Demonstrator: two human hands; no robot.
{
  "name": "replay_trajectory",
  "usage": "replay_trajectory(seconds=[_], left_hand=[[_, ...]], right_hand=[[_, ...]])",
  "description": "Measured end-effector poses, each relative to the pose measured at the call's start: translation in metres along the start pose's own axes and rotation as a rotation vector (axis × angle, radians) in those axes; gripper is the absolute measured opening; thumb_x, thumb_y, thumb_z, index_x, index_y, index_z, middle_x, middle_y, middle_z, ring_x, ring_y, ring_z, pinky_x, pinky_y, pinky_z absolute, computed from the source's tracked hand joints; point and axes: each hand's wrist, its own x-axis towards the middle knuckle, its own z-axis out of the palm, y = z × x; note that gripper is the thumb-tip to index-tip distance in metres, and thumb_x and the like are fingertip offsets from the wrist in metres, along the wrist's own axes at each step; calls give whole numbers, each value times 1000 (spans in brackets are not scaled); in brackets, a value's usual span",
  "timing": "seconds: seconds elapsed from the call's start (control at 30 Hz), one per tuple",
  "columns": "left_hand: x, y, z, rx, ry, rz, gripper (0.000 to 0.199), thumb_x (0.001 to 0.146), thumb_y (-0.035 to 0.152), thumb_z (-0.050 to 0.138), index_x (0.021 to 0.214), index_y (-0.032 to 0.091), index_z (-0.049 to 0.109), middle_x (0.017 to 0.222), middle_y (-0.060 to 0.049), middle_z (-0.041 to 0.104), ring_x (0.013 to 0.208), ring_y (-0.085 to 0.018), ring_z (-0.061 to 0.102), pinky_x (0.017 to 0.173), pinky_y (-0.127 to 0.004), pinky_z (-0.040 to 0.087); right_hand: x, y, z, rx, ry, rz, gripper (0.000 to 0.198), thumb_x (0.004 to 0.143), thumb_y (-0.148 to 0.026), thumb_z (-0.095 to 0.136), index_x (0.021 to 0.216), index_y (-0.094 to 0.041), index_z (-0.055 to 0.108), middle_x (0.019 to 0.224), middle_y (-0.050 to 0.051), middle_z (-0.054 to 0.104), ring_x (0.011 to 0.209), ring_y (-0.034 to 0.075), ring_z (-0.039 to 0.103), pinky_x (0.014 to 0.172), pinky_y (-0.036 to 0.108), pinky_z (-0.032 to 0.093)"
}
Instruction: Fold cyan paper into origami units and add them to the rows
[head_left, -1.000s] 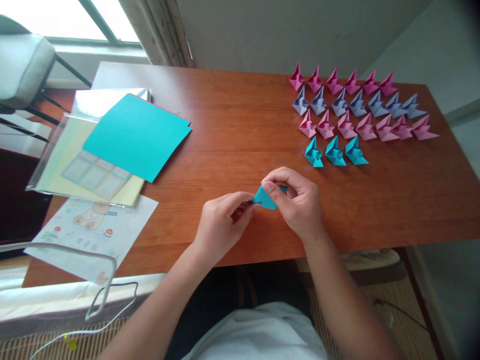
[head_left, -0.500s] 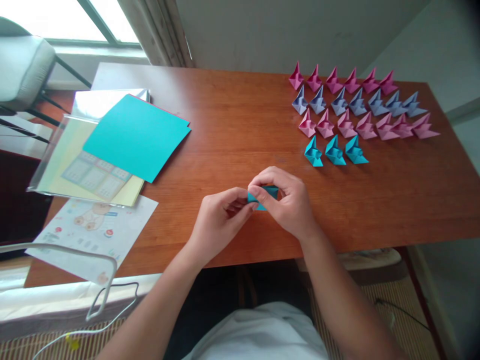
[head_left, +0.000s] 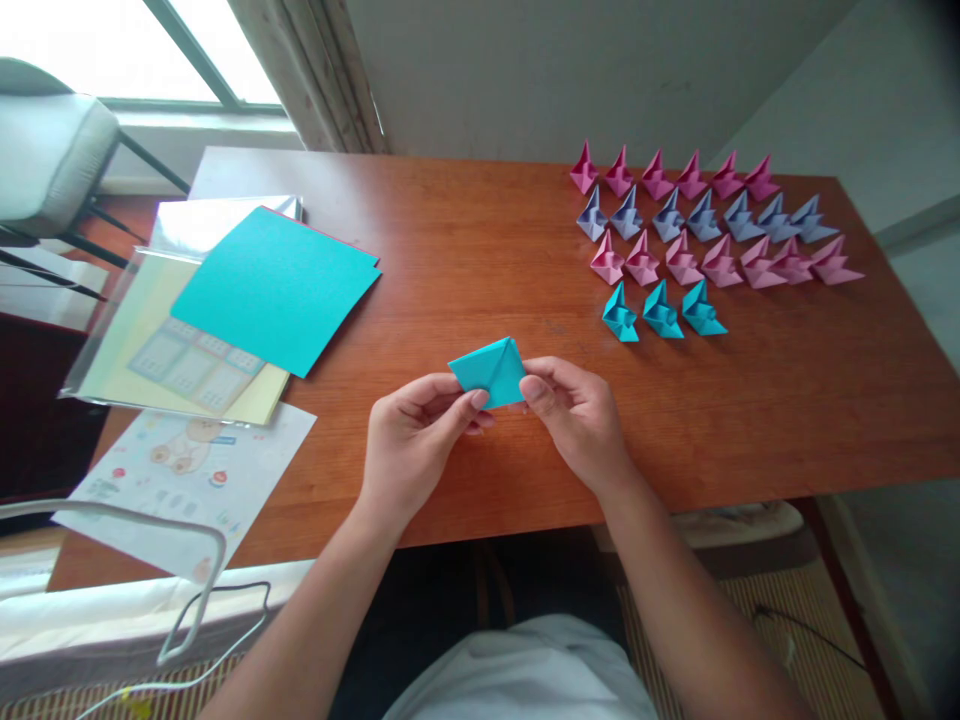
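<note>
A small folded piece of turquoise paper (head_left: 493, 372) is held up between both hands, above the front part of the table. Its face shows crease lines that meet near the top corner. My left hand (head_left: 420, 435) pinches its lower left edge, thumb in front and fingers behind. On the other side, my right hand (head_left: 577, 415) grips the right edge between thumb and fingers. Beyond the right hand stand three turquoise folded paper figures (head_left: 661, 312) in a row.
Behind them are rows of pink figures (head_left: 682, 260), lavender figures (head_left: 667, 216) and magenta figures (head_left: 657, 177). At left, turquoise sheets (head_left: 277, 285) overlap a plastic sleeve (head_left: 105, 345) and a printed bear sheet (head_left: 187, 480). A bent white tube (head_left: 150, 510) crosses the table's front left corner.
The turquoise paper has been turned so its creased face shows, and it sits slightly higher. My right hand has moved from over the paper to its right edge; the hands are farther apart.
</note>
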Motion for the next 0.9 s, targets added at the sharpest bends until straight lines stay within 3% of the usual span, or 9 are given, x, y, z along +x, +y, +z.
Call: replay_trajectory(seconds=[0.2,0.43,0.57,0.7,0.9], left_hand=[[0,0,-2,57,-34,-15,23,81,37,82,85,15,75,74,-4,78,65,-17,74,60,-24,62],[-1,1,0,57,-56,-27,21,84,36,79,84,15,75,72,-3,77,64,-17,73,60,-23,61],[0,1,1,40,-76,-38,23,79,36,84,82,15,74,72,-3,76,66,-15,72,63,-22,60],[1,0,1,42,-89,-76,25,73,34,88,81,15,75,70,-2,75,64,-14,71,61,-21,59],[1,1,-2,12,-110,-88,18,78,32,84,81,15,77,72,-3,77,65,-15,73,61,-20,59]], right_hand=[[1,1,1,-107,73,-35,20,92,-43,69,93,-24,74,85,0,77,74,17,72,69,30,57],[2,-3,4,-409,165,-256,12,94,-29,66,85,-23,70,73,-1,72,64,14,63,65,28,52],[3,-3,5,-460,182,-309,12,95,-27,65,83,-23,68,72,-1,70,64,13,60,64,28,50],[2,-2,5,-393,178,-247,13,94,-30,65,84,-24,69,72,-1,70,64,14,61,64,29,51],[3,1,4,-91,91,-56,17,93,-40,67,92,-24,72,83,0,73,74,16,66,70,30,53]])
